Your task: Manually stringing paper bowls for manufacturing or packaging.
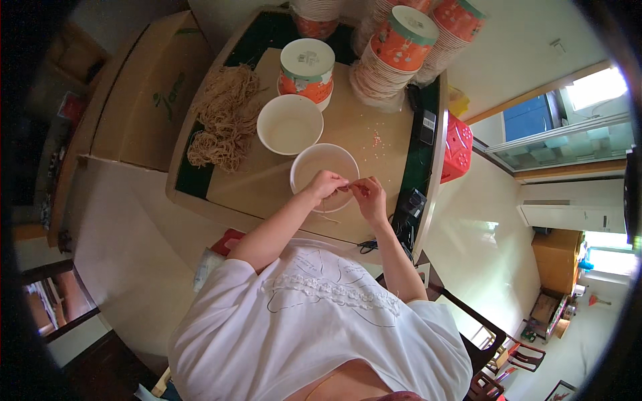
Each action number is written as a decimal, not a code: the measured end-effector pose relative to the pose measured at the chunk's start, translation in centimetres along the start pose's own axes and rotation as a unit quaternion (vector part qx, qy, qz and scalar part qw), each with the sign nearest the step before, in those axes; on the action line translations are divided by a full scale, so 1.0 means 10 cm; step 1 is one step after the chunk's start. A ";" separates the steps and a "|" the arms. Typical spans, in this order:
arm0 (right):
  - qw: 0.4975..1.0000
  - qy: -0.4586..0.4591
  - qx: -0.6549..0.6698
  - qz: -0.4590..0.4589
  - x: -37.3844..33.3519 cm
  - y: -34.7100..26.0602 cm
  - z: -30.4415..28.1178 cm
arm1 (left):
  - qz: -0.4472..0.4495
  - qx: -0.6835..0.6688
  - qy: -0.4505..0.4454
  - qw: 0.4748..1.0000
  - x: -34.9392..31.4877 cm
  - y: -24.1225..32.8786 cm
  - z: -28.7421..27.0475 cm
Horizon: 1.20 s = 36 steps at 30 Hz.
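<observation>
I see the table (pixel 374 144) filling the middle of the view, a tan top with a dark border, and a large cardboard box (pixel 144 93) standing just beside it on the left. On the far edge of the table are tall stacks of orange and white paper bowls (pixel 401 57), some lidded, and one lidded orange bowl (pixel 306 67) sits nearer, left of the stacks. A heap of dry noodle nests (pixel 224 117) lies along the left edge of the table. An empty white bowl (pixel 289 124) stands just right of the noodles, touching or nearly touching a second white bowl (pixel 324 170) nearer to me. A red plastic stool (pixel 458 147) shows beyond the right edge of the table, and a dark device with cables (pixel 409 207) rests at the near right edge.

My left hand (pixel 325 183) is over the near rim of the near bowl, fingers drawn together in a pinch. My right hand (pixel 369 195) is just beside it to the right, also pinching. Between the two I make out a small reddish packet (pixel 356 188), held from both ends above the bowl's near right rim; it is too small to tell more. A few pink crumbs (pixel 376 139) are scattered on the table far right of the bowls.
</observation>
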State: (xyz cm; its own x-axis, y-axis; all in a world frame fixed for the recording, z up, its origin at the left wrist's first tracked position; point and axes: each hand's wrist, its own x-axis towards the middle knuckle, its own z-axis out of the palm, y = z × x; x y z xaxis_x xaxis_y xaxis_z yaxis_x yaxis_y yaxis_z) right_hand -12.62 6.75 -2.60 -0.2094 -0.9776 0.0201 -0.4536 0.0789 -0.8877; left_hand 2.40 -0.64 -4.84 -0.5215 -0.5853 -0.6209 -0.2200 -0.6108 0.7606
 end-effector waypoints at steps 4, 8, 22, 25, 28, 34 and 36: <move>1.000 0.007 -0.012 -0.027 -0.01 -0.03 0.00 | -0.013 -0.005 -0.018 1.000 0.01 -0.01 -0.03; 0.998 0.017 -0.030 -0.047 -0.02 -0.06 0.01 | 0.001 -0.003 -0.023 1.000 0.05 -0.06 -0.04; 0.990 0.015 -0.128 -0.061 -0.02 -0.05 0.02 | 0.084 -0.027 0.086 0.992 0.06 -0.08 -0.01; 0.990 0.015 -0.126 -0.059 -0.02 -0.05 0.02 | 0.059 -0.041 0.084 0.994 0.01 -0.01 -0.01; 0.989 0.017 -0.132 -0.061 -0.03 -0.02 0.02 | 0.035 -0.015 0.049 0.998 -0.05 0.08 0.04; 0.990 0.006 -0.119 -0.072 -0.03 -0.14 0.01 | 0.078 0.036 -0.010 0.996 0.06 -0.08 -0.04; 0.989 0.011 -0.136 -0.064 -0.04 -0.10 0.01 | 0.076 0.043 -0.007 0.996 0.06 -0.08 -0.05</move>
State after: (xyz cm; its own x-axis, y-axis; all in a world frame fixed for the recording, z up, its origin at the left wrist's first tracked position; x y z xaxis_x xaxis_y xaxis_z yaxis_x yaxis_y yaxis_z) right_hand -12.02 7.01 -1.71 -0.1527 -0.9788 0.1362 -0.6934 0.0079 -0.7205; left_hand 2.71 -0.77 -5.87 -0.5655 -0.6595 -0.4953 -0.2071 -0.4678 0.8592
